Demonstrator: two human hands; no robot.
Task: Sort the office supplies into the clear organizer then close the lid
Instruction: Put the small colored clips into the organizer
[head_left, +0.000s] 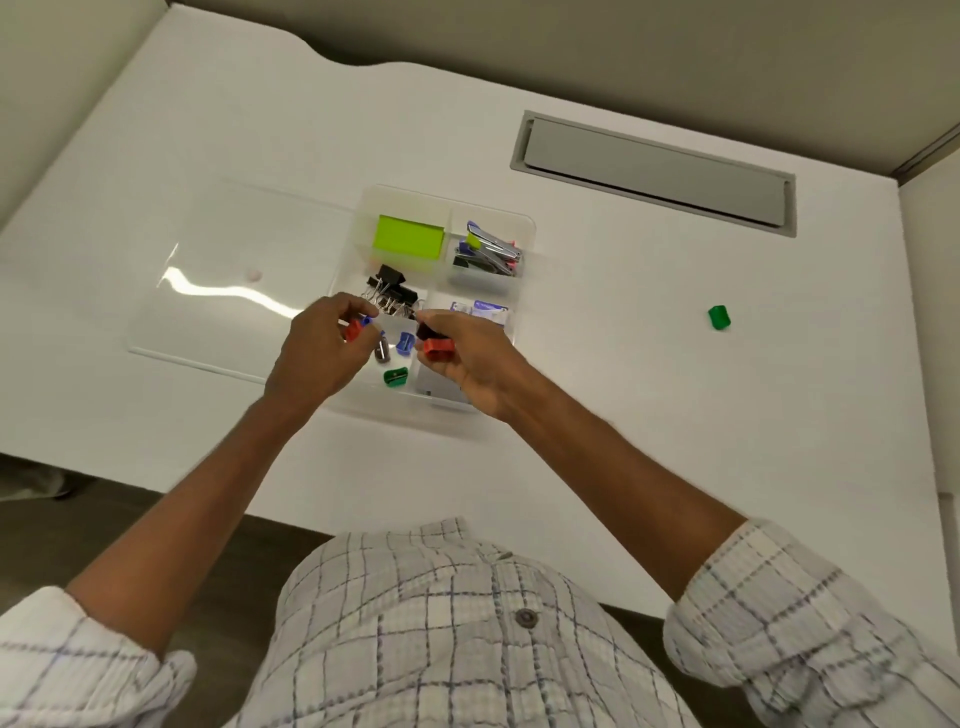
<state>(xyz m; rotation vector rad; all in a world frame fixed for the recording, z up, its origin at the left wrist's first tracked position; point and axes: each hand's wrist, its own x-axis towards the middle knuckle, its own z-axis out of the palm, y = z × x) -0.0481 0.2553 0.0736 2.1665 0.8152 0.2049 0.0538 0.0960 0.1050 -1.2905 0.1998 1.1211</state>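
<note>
The clear organizer (524, 228) lies on the white desk with its clear lid (223, 270) swung open flat to the left. Its compartments hold a green sticky-note pad (408, 240), small staplers (488, 252), black binder clips (389, 293), staple boxes (488, 310) and blue (404, 343) and green (396, 376) pencil sharpeners. My left hand (317, 353) hovers over the sharpener compartment, pinching a red sharpener (354, 330) and a blue one. My right hand (467, 364) grips a red sharpener (439, 349) and a dark one over the organizer's near side.
One green sharpener (719, 317) lies alone on the desk far to the right. A grey cable hatch (654, 174) is set into the desk behind the organizer. The desk's front edge runs just below my forearms.
</note>
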